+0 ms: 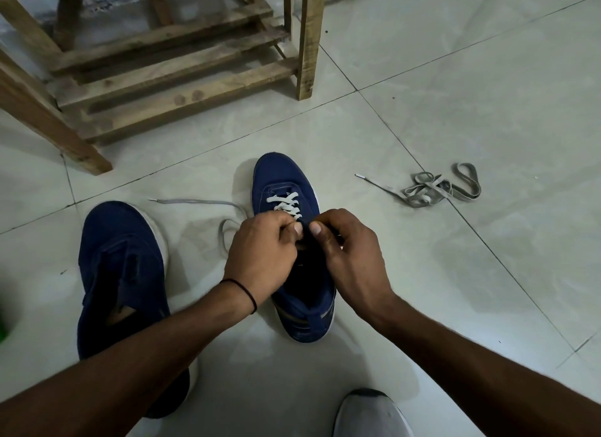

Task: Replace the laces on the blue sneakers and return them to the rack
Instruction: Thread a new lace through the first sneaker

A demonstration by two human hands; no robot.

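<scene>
At 9 o'clock from my hands the left sneaker (120, 274) lies on the floor with no lace in it, toe toward 12. The white lace (201, 203) trails out toward 9 o'clock and loops back under my left hand (260, 257), whose curled fingers and thumb pinch it. The middle sneaker (283, 179) runs from its toe at 12 to its heel at 6. The crossings are done on the toe side of my grip only, so I judge the next eyelets lie toward 6, under my knuckles. The left hand is nearer the free tail.

My right hand (351, 251) is curled, with the thumb clamped on that sneaker's upper. Whether it also holds a lace end I cannot tell. The eyelets are hidden by both hands. Loose laces (435, 189) lie well apart at 2 o'clock, and the rack (182, 75) stands at 11.
</scene>
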